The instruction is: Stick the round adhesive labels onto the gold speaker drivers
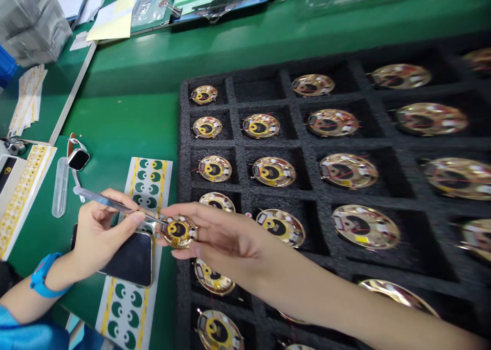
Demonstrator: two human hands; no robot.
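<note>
My left hand (102, 232), with a blue band at the wrist, pinches slim silver tweezers (103, 200) between thumb and fingers. Their tip meets the left edge of a round gold-coloured part (178, 231) with a yellow and black centre. That part sits in the fingers of my right hand (218, 232), held tilted above the near left side of a black foam tray (184, 150). Similar gold parts (273, 172) lie in many of the tray's compartments. Below my left hand, a dark-screened phone (132, 260) rests on a sheet of sticker cut-outs (151, 178).
A smartwatch (79, 159) and a clear plastic tube (60, 186) lie on the green table (115, 114). More yellow sticker strips (26, 196) are at the left. Along the back are a clipboard (218, 7), papers (111, 20) and grey boxes (34, 22).
</note>
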